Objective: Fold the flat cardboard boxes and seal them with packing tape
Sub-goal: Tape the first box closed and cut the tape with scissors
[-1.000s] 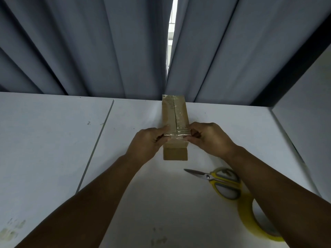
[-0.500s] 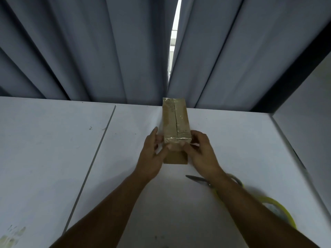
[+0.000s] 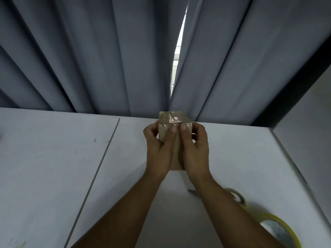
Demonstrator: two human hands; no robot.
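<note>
Gripping the cardboard box (image 3: 174, 120) with both hands now: left hand (image 3: 157, 151) curled round its left side, right hand (image 3: 195, 151) curled round the right, thumbs (image 3: 184, 130) pressed side by side on the near face just under the top edge. Standing it on end between the palms, far out on the white desk (image 3: 53, 158), close to the grey curtain (image 3: 89, 51). Hard to tell whether lifted or resting on its lower end.

Looks like smoothing down tape: a shiny, crinkled strip across the top end, lapping over onto the near face under the thumbs. Judging from that: folded, yes; this end sealed, yes, bar the last rubbing-down. Cannot see the lower end behind the wrists, so no telling whether taped too. No flat boxes anywhere in view, so no saying how many remain.

Counting up: one box, in the hands. One roll of packing tape (image 3: 279, 228), yellow-rimmed, lying flat out by the right elbow, well back from the hand. One pair of scissors (image 3: 240, 196), yellow-handled, just beyond the right forearm, showing only a blade tip and a handle loop. Two hands, both busy on the one box.
</note>
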